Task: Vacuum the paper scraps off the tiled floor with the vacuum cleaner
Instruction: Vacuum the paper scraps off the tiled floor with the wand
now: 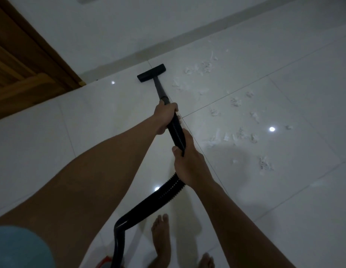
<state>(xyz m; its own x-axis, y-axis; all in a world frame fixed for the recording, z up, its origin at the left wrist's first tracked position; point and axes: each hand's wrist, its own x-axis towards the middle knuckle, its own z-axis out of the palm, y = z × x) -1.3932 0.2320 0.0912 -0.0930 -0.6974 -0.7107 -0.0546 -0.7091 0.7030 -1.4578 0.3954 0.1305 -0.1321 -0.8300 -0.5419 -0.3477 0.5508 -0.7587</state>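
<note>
A black vacuum floor nozzle (pixel 152 72) rests on the white tiled floor (pixel 284 200) close to the wall. Its black tube (pixel 160 89) runs back to my hands. My left hand (pixel 165 117) grips the top of the ribbed black hose just below the tube. My right hand (pixel 189 163) is shut on the hose (pixel 158 198) lower down, and the hose curves down to the bottom edge. White paper scraps (pixel 205 66) lie to the right of the nozzle, with more scraps (pixel 243 134) scattered across the tiles further right and nearer me.
A brown wooden door and frame (pixel 29 60) stand at the left. The white wall with a grey skirting (pixel 168 41) runs behind the nozzle. My bare feet (pixel 161 236) stand at the bottom. An orange part of the vacuum body (pixel 105 263) shows at the bottom edge.
</note>
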